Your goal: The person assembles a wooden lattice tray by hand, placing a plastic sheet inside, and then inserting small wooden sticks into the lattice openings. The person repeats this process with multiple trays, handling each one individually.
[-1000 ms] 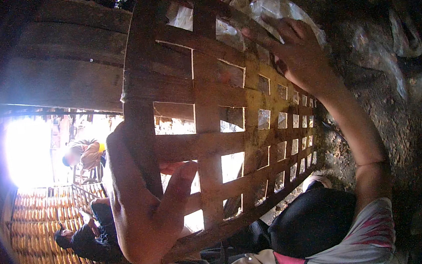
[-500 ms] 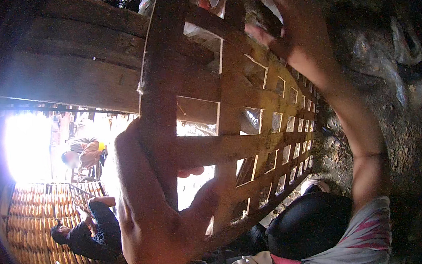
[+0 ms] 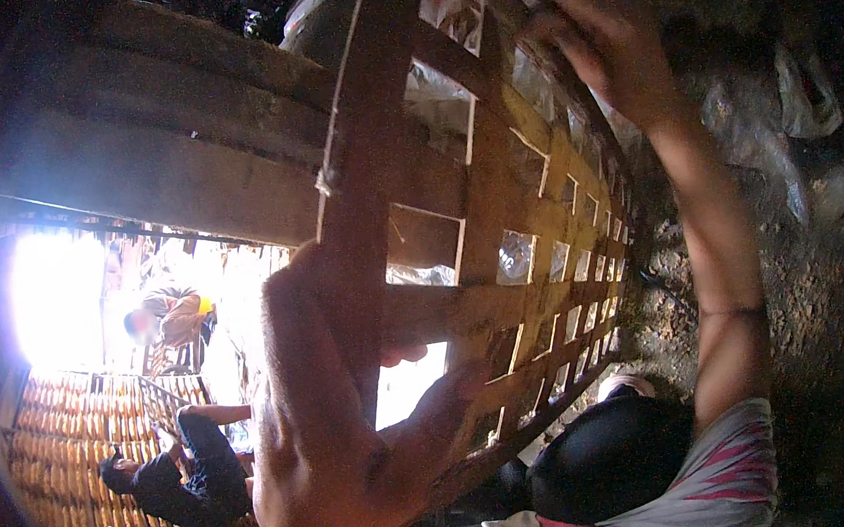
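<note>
A woven lattice panel (image 3: 501,307) of flat wooden or bamboo strips stands tilted in front of me, with square gaps and a rim of thicker strips. My left hand (image 3: 332,442) is closed round its near left edge, thumb across the front, and fingertips show through a gap behind it. Up at the top right edge of the panel is my right hand (image 3: 609,46), its fingers bent over the rim. That hand is somewhat blurred and dark, and part of its grip is hidden.
Broad wooden boards (image 3: 160,136) span the upper left. Beyond a bright opening sit a person in dark clothes (image 3: 185,475) and another person (image 3: 171,316), near rows of slatted racks (image 3: 55,426). Clear plastic bags (image 3: 792,131) lie on the earthen floor (image 3: 807,300) at right.
The lattice panel has shifted a little to the right, and my left hand has moved with it. My right hand has changed position slightly along the top edge.
</note>
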